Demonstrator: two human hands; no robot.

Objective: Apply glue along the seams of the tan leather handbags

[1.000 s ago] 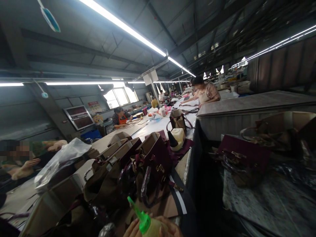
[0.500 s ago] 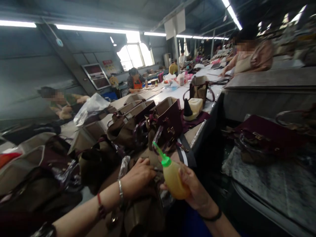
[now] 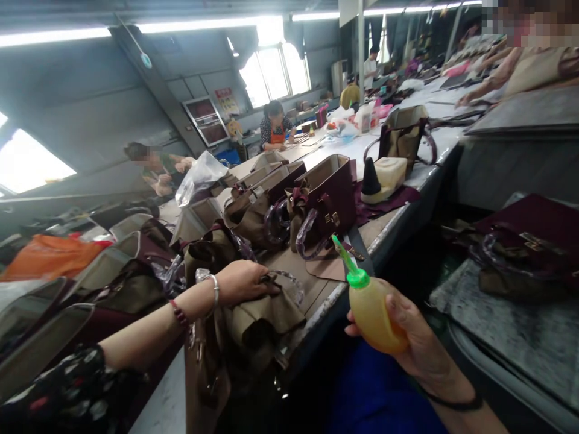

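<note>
In my right hand is a squeeze bottle of yellowish liquid, its green nozzle pointing up and to the left. The fingers wrap round the bottle's body. My left hand is closed on the upper part of a brown handbag at the table's near edge; its fingertips are partly hidden. A plastic-wrapped handle loops out just beyond those fingers. Farther back, a maroon handbag stands upright with its top open.
Several more bags crowd the table at left. A black cone and a cream container stand on maroon material. Another maroon bag lies on a grey surface at right. Co-workers, one in an orange apron, are around the table.
The view has swung left and down. My left hand has shifted slightly left with the brown handbag, whose handle now shows. My right hand still holds the bottle, now farther right in view.
</note>
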